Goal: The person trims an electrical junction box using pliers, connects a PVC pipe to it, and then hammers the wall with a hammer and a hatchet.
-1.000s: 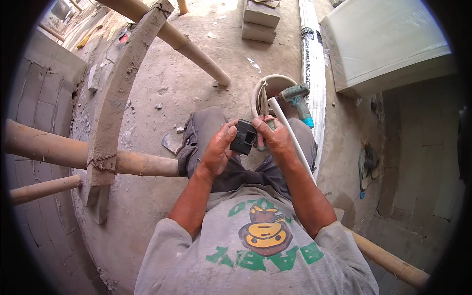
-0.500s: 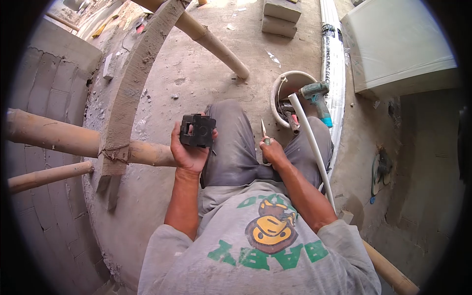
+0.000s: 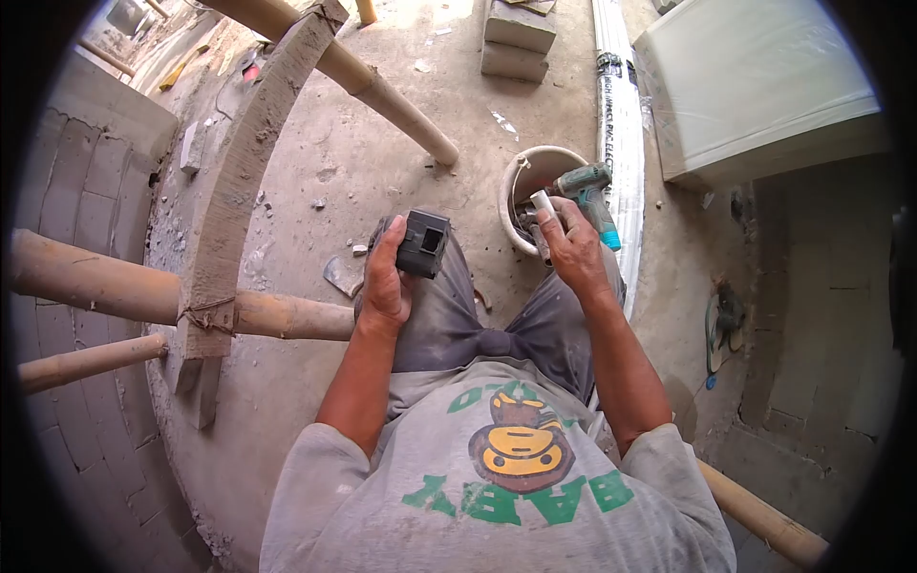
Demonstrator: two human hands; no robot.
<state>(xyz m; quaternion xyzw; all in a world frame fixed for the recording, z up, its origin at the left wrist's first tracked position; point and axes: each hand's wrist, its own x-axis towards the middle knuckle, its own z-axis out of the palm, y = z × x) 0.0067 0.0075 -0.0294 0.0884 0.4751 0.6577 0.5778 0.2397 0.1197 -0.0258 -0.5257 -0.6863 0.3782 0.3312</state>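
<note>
My left hand (image 3: 385, 282) is wrapped round a black electrical box (image 3: 413, 256), held above my left thigh with a square opening showing on its face. Over my other thigh, my right hand (image 3: 576, 250) closes on a white plastic pipe (image 3: 543, 202), whose upper end sticks out past the fingers. Much of the pipe is hidden by the hand and forearm. Just beyond that hand stands a bucket (image 3: 506, 205) with tools inside, partly covered from view. A teal and black cordless drill (image 3: 594, 205) rests at the bucket's right side.
A bundle of white PVC pipes (image 3: 621, 124) lies along the floor on the right. Bamboo poles (image 3: 95, 272) and an upright board (image 3: 234, 191) stand on the left. Concrete blocks (image 3: 516, 48) are stacked ahead. Sandals (image 3: 726, 329) lie far right.
My right hand has let go of the pointed, green-handled tool and moved up and right to grip the white pipe. My left hand has turned the box and shifted slightly right.
</note>
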